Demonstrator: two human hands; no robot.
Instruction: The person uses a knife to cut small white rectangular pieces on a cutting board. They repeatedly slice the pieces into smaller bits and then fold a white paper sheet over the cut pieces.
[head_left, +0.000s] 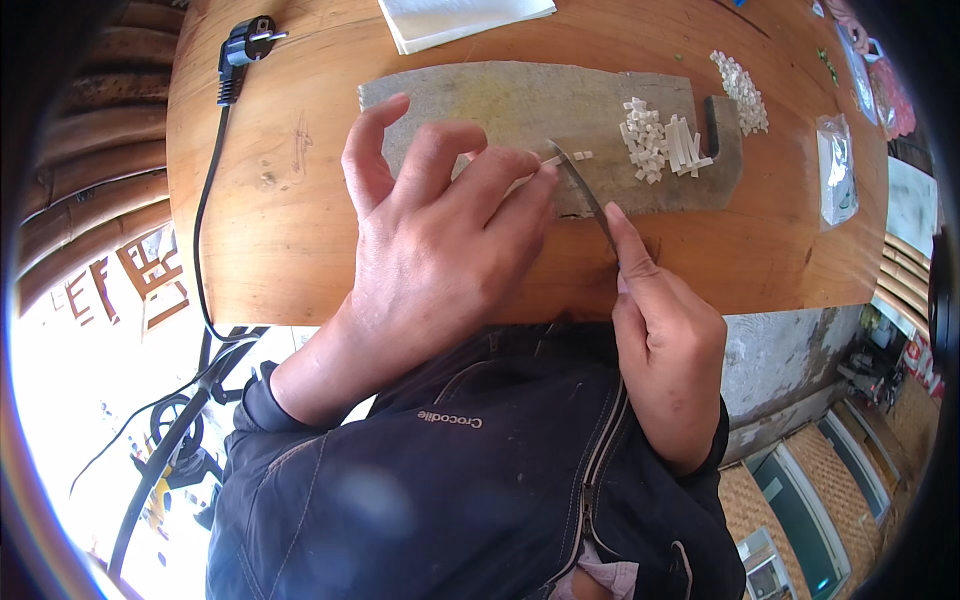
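Observation:
My left hand reaches over a worn grey wooden cutting board, its thumb and index fingertip closed on a thin white strip while other fingers are raised. My right hand grips a knife with a narrow dark blade; its handle is hidden in the fingers. The blade's tip end meets the strip just right of my left fingertips. Small cut white pieces lie just beyond the blade. Farther right on the board are a heap of white cubes and several uncut white sticks.
Another pile of white bits sits on the wooden table past the board's notched right end. A clear plastic packet lies at far right. White paper is at the back; a black plug trails its cord down the left side.

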